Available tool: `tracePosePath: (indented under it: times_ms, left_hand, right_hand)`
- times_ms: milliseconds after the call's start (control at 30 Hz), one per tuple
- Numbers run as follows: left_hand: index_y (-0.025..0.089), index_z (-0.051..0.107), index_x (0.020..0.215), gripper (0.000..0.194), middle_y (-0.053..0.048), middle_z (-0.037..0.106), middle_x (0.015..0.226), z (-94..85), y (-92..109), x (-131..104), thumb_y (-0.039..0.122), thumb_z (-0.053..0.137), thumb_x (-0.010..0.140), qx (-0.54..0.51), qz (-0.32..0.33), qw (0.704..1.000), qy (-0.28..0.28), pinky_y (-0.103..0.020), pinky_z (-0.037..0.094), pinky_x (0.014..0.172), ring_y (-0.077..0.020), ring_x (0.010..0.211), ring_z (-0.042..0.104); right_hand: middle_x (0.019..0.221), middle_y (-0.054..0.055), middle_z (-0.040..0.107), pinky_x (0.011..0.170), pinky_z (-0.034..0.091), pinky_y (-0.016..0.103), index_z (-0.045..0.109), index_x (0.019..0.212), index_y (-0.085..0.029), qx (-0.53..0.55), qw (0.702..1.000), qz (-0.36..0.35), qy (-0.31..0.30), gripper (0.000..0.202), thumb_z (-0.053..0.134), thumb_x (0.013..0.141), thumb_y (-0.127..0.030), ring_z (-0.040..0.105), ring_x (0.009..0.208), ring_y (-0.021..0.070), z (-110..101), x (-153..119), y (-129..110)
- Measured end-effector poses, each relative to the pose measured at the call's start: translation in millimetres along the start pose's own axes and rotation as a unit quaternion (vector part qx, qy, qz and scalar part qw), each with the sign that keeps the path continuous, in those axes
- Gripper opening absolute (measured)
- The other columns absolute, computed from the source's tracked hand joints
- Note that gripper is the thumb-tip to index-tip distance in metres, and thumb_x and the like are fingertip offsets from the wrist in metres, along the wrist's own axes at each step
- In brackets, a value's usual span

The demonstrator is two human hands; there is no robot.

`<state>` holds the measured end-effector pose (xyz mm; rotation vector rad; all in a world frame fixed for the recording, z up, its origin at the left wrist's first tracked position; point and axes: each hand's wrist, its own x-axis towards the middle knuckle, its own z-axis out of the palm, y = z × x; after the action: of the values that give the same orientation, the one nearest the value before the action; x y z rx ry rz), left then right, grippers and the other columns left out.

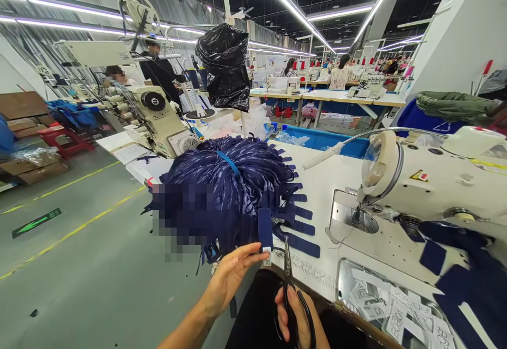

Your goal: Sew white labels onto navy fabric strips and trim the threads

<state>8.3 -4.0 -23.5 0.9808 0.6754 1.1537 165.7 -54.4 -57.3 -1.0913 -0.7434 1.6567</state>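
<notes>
My right hand (295, 312) grips black-handled scissors (288, 264), their blades pointing up and away from me over the table's front edge. To their left, my left hand (233, 272) has its fingers stretched out, the tips at a small white label (267, 256) with dark print. That label sits at the lower end of a navy fabric strip (265, 227); whether the fingertips touch or only come close, I cannot tell. Behind both hands lies a large bundle of navy strips (253, 180), tied with a blue band (228, 162). Several strip ends fan out to the right over the white table.
At right stands a sewing machine (431, 169) with navy pieces (467, 285) beside it. A metal tray (344, 280) of printed labels is at the front right. Another machine (152, 119) and a hanging black bag (225, 66) stand behind the bundle. Several people work farther back.
</notes>
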Motion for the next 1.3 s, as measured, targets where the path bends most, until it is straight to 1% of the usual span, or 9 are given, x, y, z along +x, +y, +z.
tracePosePath:
  times_ms: [200,333,433,533,600,700,800,1033,1300]
  left_hand:
    - [0.014,0.064,0.102,0.04,-0.013,0.063,0.106,2.4,1,0,0.042,0.049,0.078,0.015,0.0,1.0,0.024,-0.045,0.031,0.096,-0.0306,0.101,0.055]
    - [0.019,0.058,0.1,0.03,-0.008,0.067,0.089,5.4,-4,-2,0.029,0.062,0.073,0.113,0.025,0.987,0.108,-0.039,0.044,0.083,-0.0245,0.089,0.061]
    - [0.022,0.059,0.094,0.023,-0.002,0.066,0.084,7.6,-9,-3,0.018,0.064,0.071,0.259,0.165,0.942,0.134,-0.039,0.046,0.085,-0.0193,0.083,0.062]
    - [0.024,0.063,0.081,0.019,-0.001,0.066,0.088,8.6,-14,-4,0.008,0.063,0.069,0.374,0.299,0.873,0.087,-0.041,0.042,0.093,-0.0177,0.088,0.061]
    - [0.025,0.062,0.086,0.026,-0.002,0.066,0.097,8.1,-18,-5,0.005,0.061,0.07,0.401,0.335,0.85,0.068,-0.041,0.045,0.091,-0.018,0.093,0.06]
    - [0.026,0.061,0.092,0.027,-0.004,0.064,0.104,5.5,-24,-5,0.007,0.059,0.072,0.435,0.35,0.828,0.051,-0.042,0.045,0.091,-0.0189,0.095,0.06]
    - [0.026,0.061,0.095,0.03,-0.005,0.064,0.107,3.0,-29,-5,0.007,0.06,0.071,0.46,0.357,0.812,0.044,-0.042,0.045,0.092,-0.0195,0.096,0.06]
    - [0.028,0.059,0.101,0.042,-0.004,0.062,0.111,4.2,-33,-3,0.0,0.056,0.07,0.48,0.389,0.786,0.04,-0.038,0.047,0.091,-0.0188,0.1,0.058]
    - [0.028,0.055,0.106,0.049,-0.005,0.06,0.112,5.9,-41,-1,-0.005,0.052,0.071,0.505,0.392,0.768,0.033,-0.038,0.046,0.092,-0.0185,0.104,0.056]
  right_hand:
    - [0.048,-0.004,0.042,0.041,0.028,0.021,0.052,0.069,-0.015,-0.011,1.0,0.001,-0.027,0.053,0.046,0.071,-0.068,0.036,0.037,0.0061,-6,7,5]
    - [0.048,-0.005,0.041,0.039,0.027,0.02,0.051,0.07,-0.014,-0.02,0.997,-0.007,-0.07,0.055,0.042,0.072,-0.069,0.036,0.035,0.0056,-10,13,9]
    - [0.046,-0.006,0.04,0.037,0.025,0.02,0.049,0.072,-0.014,-0.012,0.995,-0.027,-0.097,0.054,0.04,0.075,-0.067,0.034,0.033,0.0054,-13,17,14]
    - [0.048,-0.005,0.042,0.038,0.025,0.02,0.049,0.076,-0.014,-0.006,0.995,-0.064,-0.082,0.048,0.042,0.078,-0.062,0.036,0.035,0.0059,-14,17,16]
    - [0.057,-0.003,0.049,0.04,0.027,0.02,0.05,0.08,-0.014,-0.001,0.993,-0.087,-0.074,0.045,0.045,0.078,-0.059,0.039,0.039,0.0062,-12,16,13]
    - [0.067,0.0,0.052,0.049,0.034,0.023,0.05,0.084,-0.015,0.0,0.99,-0.11,-0.084,0.041,0.05,0.077,-0.056,0.045,0.048,0.0087,-8,13,4]
    - [0.063,-0.001,0.051,0.056,0.038,0.025,0.051,0.085,-0.016,-0.009,0.99,-0.112,-0.085,0.038,0.055,0.075,-0.052,0.047,0.053,0.0117,-3,13,-3]
    - [0.073,0.003,0.058,0.065,0.041,0.027,0.058,0.08,-0.016,-0.05,0.99,-0.129,0.015,0.036,0.063,0.066,-0.049,0.052,0.069,0.0174,2,13,-5]
    - [0.062,-0.001,0.047,0.056,0.037,0.025,0.054,0.073,-0.016,-0.146,0.974,-0.169,0.047,0.03,0.058,0.071,-0.046,0.042,0.057,0.0122,2,12,-9]
